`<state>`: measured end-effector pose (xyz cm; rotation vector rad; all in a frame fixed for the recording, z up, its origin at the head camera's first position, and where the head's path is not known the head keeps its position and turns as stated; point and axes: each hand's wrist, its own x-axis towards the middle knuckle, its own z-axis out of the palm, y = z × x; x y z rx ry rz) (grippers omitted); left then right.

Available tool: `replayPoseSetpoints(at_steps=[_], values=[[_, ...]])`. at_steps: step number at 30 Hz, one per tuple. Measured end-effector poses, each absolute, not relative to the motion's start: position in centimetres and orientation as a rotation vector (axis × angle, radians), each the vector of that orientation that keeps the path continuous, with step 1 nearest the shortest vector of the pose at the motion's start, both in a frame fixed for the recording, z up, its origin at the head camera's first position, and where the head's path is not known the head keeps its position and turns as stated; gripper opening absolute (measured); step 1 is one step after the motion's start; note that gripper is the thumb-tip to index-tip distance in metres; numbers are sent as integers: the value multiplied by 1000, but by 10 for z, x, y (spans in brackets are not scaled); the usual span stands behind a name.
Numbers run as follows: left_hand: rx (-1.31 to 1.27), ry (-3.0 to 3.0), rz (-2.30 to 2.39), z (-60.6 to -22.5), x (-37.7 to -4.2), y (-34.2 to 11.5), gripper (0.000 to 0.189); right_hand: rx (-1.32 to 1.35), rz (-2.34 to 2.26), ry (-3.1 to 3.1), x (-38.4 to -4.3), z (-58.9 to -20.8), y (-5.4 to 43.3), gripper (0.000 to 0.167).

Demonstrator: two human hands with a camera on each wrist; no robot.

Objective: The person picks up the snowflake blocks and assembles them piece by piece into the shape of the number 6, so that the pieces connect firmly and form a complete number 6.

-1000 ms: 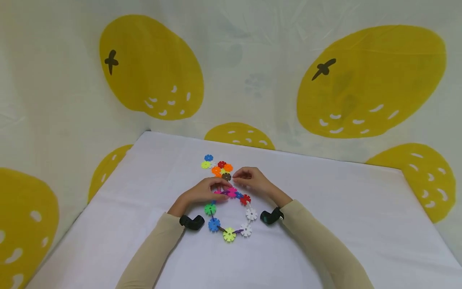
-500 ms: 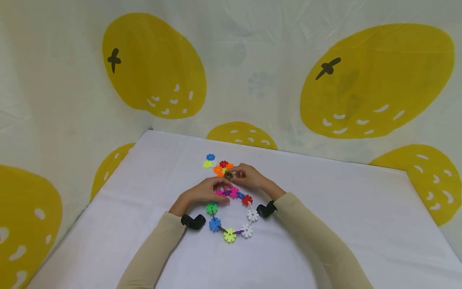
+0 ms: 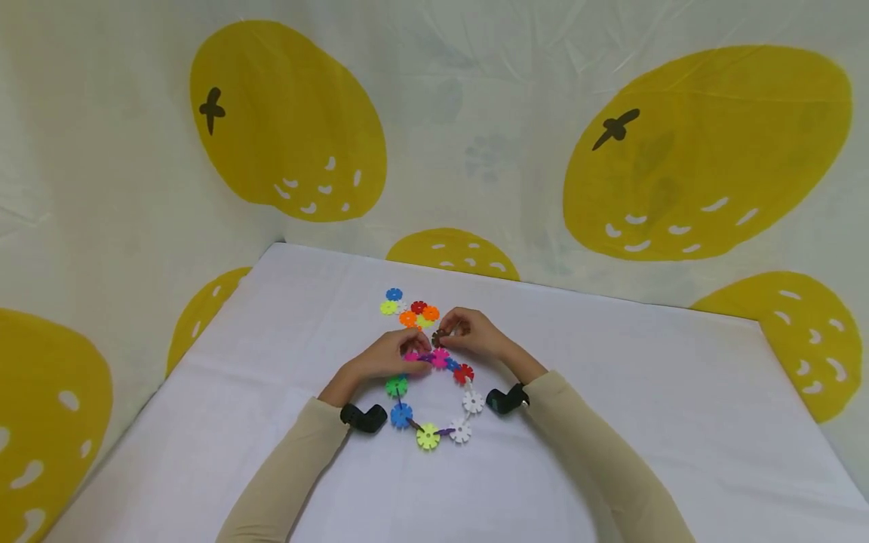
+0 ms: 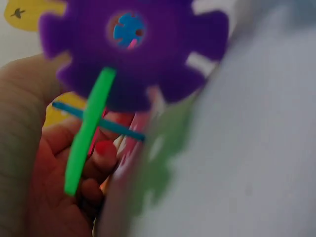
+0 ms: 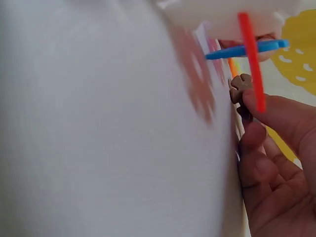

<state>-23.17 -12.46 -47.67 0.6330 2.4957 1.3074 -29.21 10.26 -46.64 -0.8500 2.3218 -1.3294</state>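
Note:
My right hand (image 3: 475,333) pinches a brown notched plastic disc (image 3: 437,338) between thumb and fingers, just beyond the far side of a ring of linked discs. In the right wrist view the brown disc (image 5: 240,90) stands on edge at the fingertips. The ring lies on the white cloth, with a yellow disc (image 3: 428,437) nearest me and a green disc (image 3: 397,386) at its left. My left hand (image 3: 387,354) holds the ring's far left part by the pink discs; its fingers partly hide them. A purple disc (image 4: 163,59) looms close in the left wrist view.
Beyond the hands lies a loose group of discs, among them a blue disc (image 3: 394,294), a red disc (image 3: 419,307) and an orange disc (image 3: 407,319). A hanging cloth (image 3: 475,113) with yellow fruit prints stands behind the white-covered table (image 3: 611,362).
My right hand reached to the loose group, took the brown disc and drew it back toward the ring. My left hand stays at the ring's far left part.

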Motion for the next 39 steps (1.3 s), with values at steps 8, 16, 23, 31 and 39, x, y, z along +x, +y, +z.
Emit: replayPoseSetpoints(at_steps=[8, 16, 23, 31, 39], values=[[576, 2576, 1274, -469, -223, -110, 42, -765, -1402, 2262, -285, -474, 113, 21], [503, 2604, 1302, -473, -223, -106, 38, -656, -1494, 2260, -278, -480, 125, 22], [478, 2559, 1414, -478, -227, -106, 39, -575, -1671, 2167, -271, -480, 135, 23], [454, 2549, 1461, -477, -226, -106, 39, -666, -1644, 2167, -268, -480, 138, 21], [453, 2558, 1460, -477, -226, -107, 38, -690, -1661, 2187, -270, -484, 136, 17]])
